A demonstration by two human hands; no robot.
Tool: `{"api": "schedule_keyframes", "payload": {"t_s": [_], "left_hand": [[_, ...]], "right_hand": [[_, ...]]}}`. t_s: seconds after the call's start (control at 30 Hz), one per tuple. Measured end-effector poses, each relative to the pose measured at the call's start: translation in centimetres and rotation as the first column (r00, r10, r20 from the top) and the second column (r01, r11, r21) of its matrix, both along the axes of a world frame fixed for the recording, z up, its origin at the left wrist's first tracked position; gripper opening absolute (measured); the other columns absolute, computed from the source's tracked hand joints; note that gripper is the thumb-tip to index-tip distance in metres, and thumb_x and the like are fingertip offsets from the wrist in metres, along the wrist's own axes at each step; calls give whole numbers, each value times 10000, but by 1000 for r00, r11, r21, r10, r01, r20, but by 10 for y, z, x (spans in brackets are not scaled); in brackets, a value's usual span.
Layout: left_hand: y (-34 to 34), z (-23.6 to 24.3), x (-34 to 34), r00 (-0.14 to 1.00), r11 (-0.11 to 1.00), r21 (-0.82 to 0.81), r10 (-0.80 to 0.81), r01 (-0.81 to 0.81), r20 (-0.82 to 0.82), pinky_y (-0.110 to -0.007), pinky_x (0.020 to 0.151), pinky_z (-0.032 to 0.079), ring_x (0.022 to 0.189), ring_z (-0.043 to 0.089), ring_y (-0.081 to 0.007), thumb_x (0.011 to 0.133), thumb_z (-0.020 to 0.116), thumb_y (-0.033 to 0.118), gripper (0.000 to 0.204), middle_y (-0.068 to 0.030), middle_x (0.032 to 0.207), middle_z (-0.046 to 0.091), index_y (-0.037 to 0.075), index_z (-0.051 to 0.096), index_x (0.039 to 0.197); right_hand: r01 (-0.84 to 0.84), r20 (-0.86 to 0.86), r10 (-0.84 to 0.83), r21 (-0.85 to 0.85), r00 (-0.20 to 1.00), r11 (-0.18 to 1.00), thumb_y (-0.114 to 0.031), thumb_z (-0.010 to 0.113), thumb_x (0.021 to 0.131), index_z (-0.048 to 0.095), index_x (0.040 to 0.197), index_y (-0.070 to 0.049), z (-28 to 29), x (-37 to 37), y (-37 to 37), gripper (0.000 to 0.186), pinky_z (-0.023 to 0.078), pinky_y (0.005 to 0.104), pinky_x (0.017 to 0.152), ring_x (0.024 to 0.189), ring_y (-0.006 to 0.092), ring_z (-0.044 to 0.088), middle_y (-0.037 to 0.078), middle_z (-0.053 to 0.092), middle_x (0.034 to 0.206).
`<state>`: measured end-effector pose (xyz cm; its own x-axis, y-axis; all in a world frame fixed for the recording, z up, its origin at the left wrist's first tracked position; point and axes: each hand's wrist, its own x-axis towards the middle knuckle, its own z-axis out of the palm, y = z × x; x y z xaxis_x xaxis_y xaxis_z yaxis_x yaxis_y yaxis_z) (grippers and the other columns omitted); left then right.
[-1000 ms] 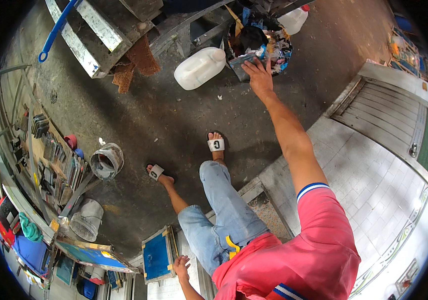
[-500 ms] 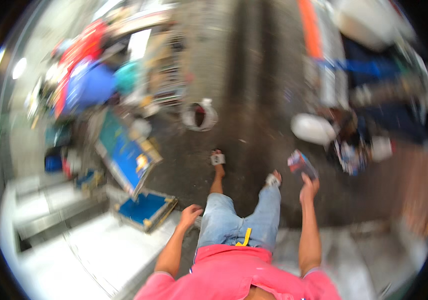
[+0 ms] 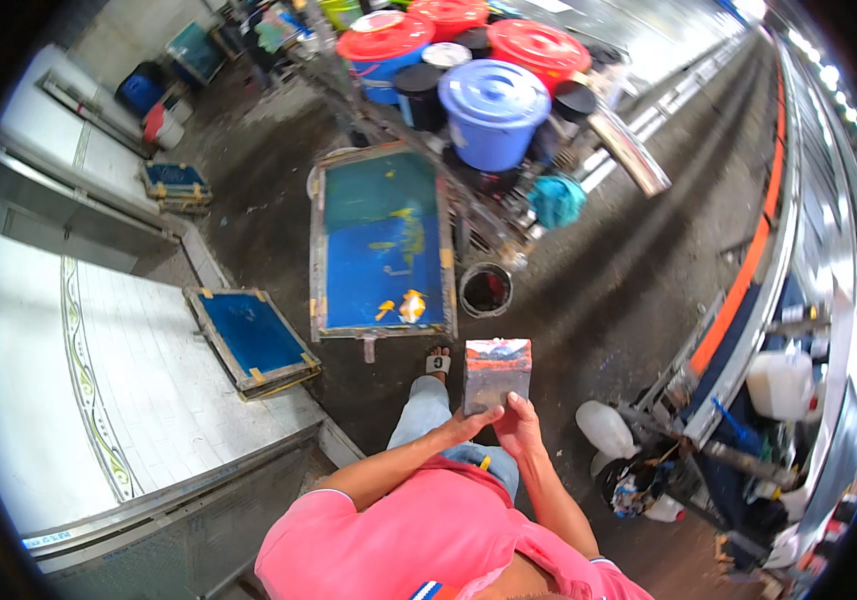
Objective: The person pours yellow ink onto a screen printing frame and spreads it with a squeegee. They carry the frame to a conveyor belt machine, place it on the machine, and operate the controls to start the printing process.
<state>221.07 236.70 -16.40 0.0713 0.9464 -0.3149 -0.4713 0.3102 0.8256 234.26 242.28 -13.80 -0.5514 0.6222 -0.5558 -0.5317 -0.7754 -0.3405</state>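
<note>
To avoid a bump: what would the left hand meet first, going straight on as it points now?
Probably the right hand, close beside the left hand at the grey panel; exact depth is unclear.

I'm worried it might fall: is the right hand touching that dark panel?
Touching. The head view shows the right hand gripping the dark panel by its lower right corner, thumb over its face.
</note>
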Motion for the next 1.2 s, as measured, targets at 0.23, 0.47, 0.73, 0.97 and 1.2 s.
{"api": "schedule_keyframes", "payload": {"t_s": [0.23, 0.47, 0.73, 0.97, 1.2], "left_hand": [[20, 53, -137, 920, 926, -3, 373, -376, -122, -303, 850, 479, 992, 574, -137, 920, 598, 259, 331, -36, 1094, 616, 65, 582, 1188], [-6, 28, -222, 902, 989, -42, 112, -142, -417, -314, 862, 470, 986, 581, -141, 807, 726, 195, 417, -36, 1066, 642, 52, 614, 1182], [-102, -20, -336, 778, 838, -282, 238, -467, -582, -255, 813, 484, 893, 623, -129, 830, 681, 91, 265, -65, 1003, 667, 3, 647, 1077], [-111, -14, -538, 733, 911, -262, 61, -318, -678, -289, 862, 494, 976, 636, -174, 831, 682, 85, 326, -114, 1058, 675, -44, 619, 1123], [-208, 19, -723, 611, 695, -299, 253, -654, -750, -292, 876, 475, 964, 608, -160, 855, 651, 72, 266, -98, 1060, 651, -24, 606, 1099]], "right_hand": [[-393, 2, 396, 138, 918, 909, -322, 622, 895, 534, 1231, -61, 24, -148, 55, 434, 482, 407, 914, 1069, 219, 592, 66, 624, 1157], [-342, -45, 342, -14, 939, 939, -280, 590, 880, 544, 1179, -79, -4, -211, 60, 363, 525, 394, 809, 955, 225, 622, 79, 634, 1090], [-650, 890, -212, 441, 402, 619, -72, 641, 772, 622, 901, 17, 24, -136, 129, 157, 438, 243, 637, 690, 79, 529, 5, 617, 804], [-494, 892, -263, 427, 368, 757, -94, 681, 757, 640, 934, 39, -20, -239, 152, 225, 463, 285, 644, 702, 113, 562, 41, 640, 800], [-723, 927, -350, 149, -136, 675, -144, 640, 747, 587, 1233, -25, -83, -252, 163, 503, 509, 296, 758, 874, 188, 650, 132, 668, 1015]]}}
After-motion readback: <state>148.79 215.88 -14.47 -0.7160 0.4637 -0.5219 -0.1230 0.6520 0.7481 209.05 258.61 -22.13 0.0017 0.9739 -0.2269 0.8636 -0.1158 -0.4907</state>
